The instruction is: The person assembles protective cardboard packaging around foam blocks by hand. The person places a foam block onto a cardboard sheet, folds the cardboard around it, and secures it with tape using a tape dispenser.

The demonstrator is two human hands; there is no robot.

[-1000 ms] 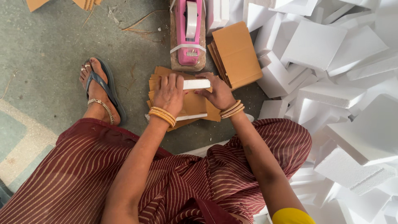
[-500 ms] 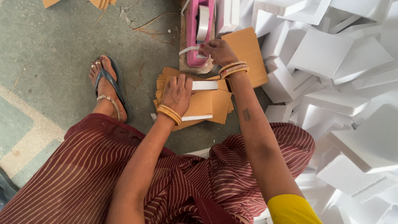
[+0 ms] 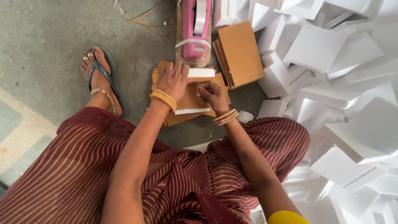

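A brown cardboard sheet wrapped round white foam strips (image 3: 191, 99) lies on a small pile of cardboard on the floor in front of me. My left hand (image 3: 173, 79) presses flat on its left part, fingers spread toward the far foam strip (image 3: 201, 73). My right hand (image 3: 210, 93) rests on the bundle's right side with fingers curled; whether they pinch a bit of tape I cannot tell. A pink tape dispenser (image 3: 195, 29) on a brown block stands just beyond the bundle.
A stack of brown cardboard sheets (image 3: 239, 53) lies right of the dispenser. A big heap of white foam blocks (image 3: 340, 74) fills the right side. My sandalled foot (image 3: 101, 81) rests on the grey floor at left. Striped maroon cloth covers my knees.
My right hand has come back from the tape dispenser down onto the bundle. My left hand has stayed pressed on the cardboard.
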